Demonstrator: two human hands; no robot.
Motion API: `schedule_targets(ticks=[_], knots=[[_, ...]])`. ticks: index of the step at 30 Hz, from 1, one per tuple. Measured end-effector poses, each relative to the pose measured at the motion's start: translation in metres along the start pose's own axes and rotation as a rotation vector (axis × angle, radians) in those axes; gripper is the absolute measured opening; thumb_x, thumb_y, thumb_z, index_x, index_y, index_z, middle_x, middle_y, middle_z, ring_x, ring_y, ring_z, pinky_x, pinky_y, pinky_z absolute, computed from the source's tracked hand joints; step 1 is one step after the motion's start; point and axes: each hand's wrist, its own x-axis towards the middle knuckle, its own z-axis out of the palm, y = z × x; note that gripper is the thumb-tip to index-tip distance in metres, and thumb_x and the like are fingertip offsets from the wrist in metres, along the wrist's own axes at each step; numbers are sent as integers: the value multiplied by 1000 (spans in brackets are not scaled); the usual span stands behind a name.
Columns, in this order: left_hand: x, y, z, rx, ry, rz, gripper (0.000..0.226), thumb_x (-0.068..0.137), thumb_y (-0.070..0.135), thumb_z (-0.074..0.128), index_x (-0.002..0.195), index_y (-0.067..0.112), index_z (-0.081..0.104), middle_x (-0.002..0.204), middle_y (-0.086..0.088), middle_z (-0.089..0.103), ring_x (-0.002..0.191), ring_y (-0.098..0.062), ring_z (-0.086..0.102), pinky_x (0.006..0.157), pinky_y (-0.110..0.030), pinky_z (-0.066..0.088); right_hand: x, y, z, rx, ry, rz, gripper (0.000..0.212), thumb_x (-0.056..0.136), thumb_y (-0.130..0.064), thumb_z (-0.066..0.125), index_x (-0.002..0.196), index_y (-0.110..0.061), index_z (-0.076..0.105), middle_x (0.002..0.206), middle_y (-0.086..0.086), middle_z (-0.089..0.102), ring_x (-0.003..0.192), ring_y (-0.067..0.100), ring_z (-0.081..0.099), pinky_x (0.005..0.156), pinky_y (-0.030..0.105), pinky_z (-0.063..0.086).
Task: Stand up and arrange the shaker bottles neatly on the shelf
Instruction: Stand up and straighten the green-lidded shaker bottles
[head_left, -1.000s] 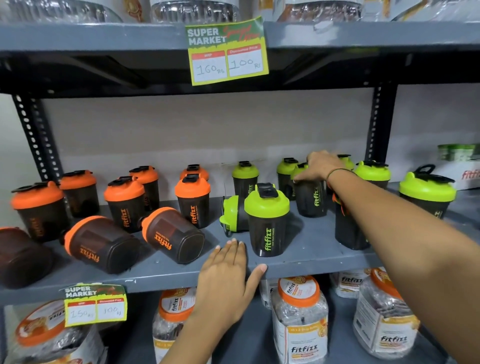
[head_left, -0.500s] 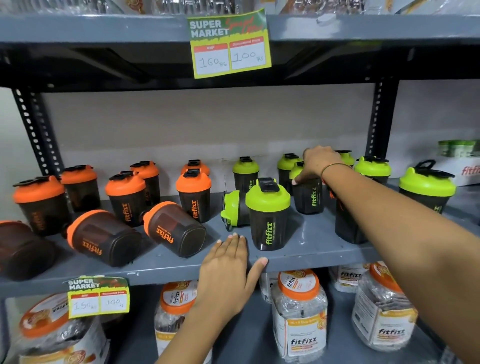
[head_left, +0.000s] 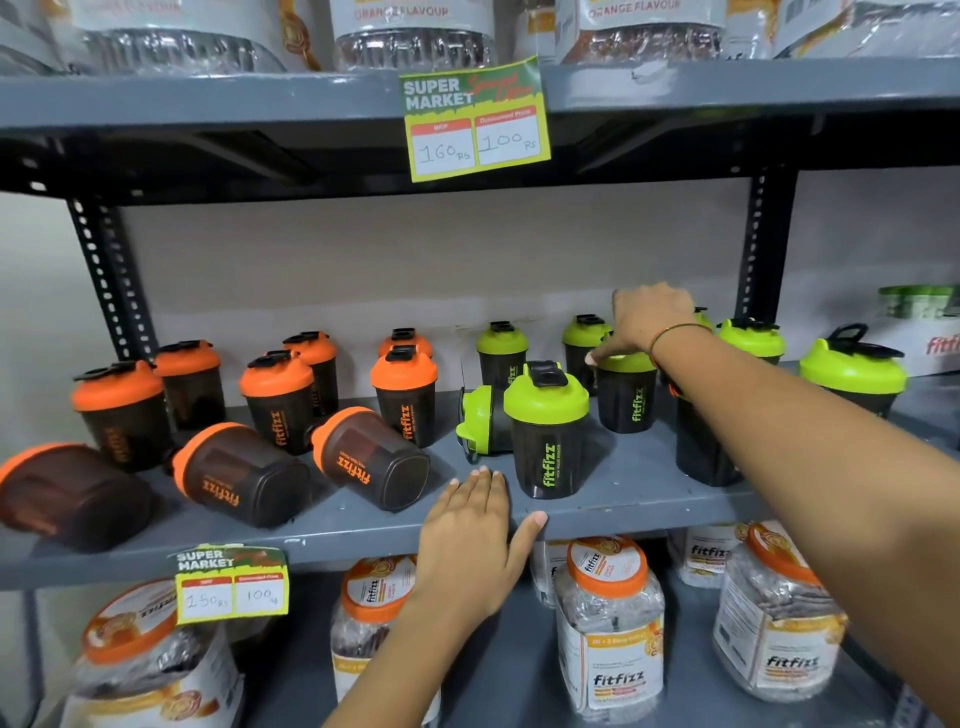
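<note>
Black shaker bottles stand and lie on the grey middle shelf (head_left: 628, 501). Orange-lidded ones are on the left; three of them lie on their sides (head_left: 366, 470) (head_left: 241, 480) (head_left: 67, 493). Green-lidded ones are on the right; one lies on its side (head_left: 480, 421) behind an upright one (head_left: 548, 434). My right hand (head_left: 649, 319) reaches in from the right and grips the lid of an upright green-lidded bottle (head_left: 626, 402) from above. My left hand (head_left: 470, 535) rests flat on the shelf's front edge, fingers apart, holding nothing. My right forearm partly hides a dark bottle (head_left: 701, 449).
A price tag (head_left: 475, 122) hangs from the upper shelf, and another (head_left: 231, 584) from the middle shelf's edge. Clear orange-capped jars (head_left: 610, 629) fill the lower shelf. Jars also stand on the top shelf. A perforated upright (head_left: 763, 244) stands just behind my right hand.
My right hand has stayed on the green lid, lifting slightly so more of the lid shows. My left hand has not moved on the shelf edge. The camera has tilted up a little.
</note>
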Motion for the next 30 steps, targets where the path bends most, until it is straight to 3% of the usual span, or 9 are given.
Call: schedule_targets(ticks=[3, 5, 12, 17, 21, 23, 25, 27, 30], knots=[[0, 0, -1, -1, -3, -1, 81, 93, 65, 7, 144, 10, 36, 148, -10, 41, 139, -19, 32, 116, -34, 16, 2, -9, -21, 60, 125, -90, 76, 72, -73, 63, 125, -18, 59, 121, 12, 64, 114, 35, 60, 85, 39, 49], [-1, 1, -3, 1, -6, -4, 80, 93, 65, 7, 145, 9, 35, 149, -10, 40, 139, -20, 32, 116, -35, 16, 2, -20, -35, 224, 97, -162, 68, 75, -69, 63, 124, -21, 61, 125, 12, 61, 116, 36, 58, 88, 38, 48], [-2, 2, -5, 1, 2, -1, 78, 94, 63, 10, 146, 8, 32, 150, -11, 37, 140, -21, 29, 116, -35, 13, 4, -84, -52, 341, -314, -566, 60, 76, -63, 70, 114, -16, 68, 116, 3, 65, 105, 25, 60, 84, 33, 50], [-2, 2, -2, -15, 29, -6, 79, 94, 63, 12, 144, 7, 36, 148, -12, 40, 139, -22, 32, 116, -35, 12, 15, -127, -24, 202, -665, -634, 54, 70, -55, 80, 105, -20, 59, 95, 1, 57, 82, 20, 55, 79, 36, 49], [-2, 3, -1, -13, 57, -23, 74, 95, 62, 21, 136, 6, 48, 139, -13, 52, 131, -23, 45, 113, -37, 23, 17, -143, -16, -4, -859, -615, 74, 57, -66, 81, 97, -13, 50, 74, 1, 40, 60, 21, 36, 62, 30, 33], [-3, 3, -1, -19, 64, -31, 71, 95, 61, 24, 133, 7, 53, 134, -12, 57, 126, -22, 50, 111, -38, 28, 19, -146, -13, -65, -846, -624, 98, 52, -71, 81, 118, -2, 58, 89, -1, 56, 72, 31, 50, 72, 30, 41], [-2, 3, -1, -19, 75, -34, 70, 95, 60, 26, 131, 7, 54, 132, -11, 58, 125, -21, 51, 110, -37, 29, 20, -149, -11, -117, -834, -638, 117, 49, -74, 81, 141, -9, 50, 106, -5, 57, 82, 32, 55, 78, 31, 45], [-2, 4, 0, -11, 86, -37, 70, 95, 61, 27, 131, 8, 55, 132, -11, 59, 125, -21, 52, 111, -37, 29, 19, -151, -7, -141, -860, -636, 114, 49, -74, 81, 144, -18, 50, 109, -5, 52, 86, 25, 52, 80, 32, 47], [-2, 4, 0, -1, 101, -35, 69, 95, 60, 28, 130, 8, 56, 131, -11, 59, 124, -20, 52, 111, -36, 28, 18, -150, 2, -155, -859, -636, 98, 63, -68, 78, 146, -28, 43, 133, -9, 46, 122, 24, 52, 102, 38, 41]])
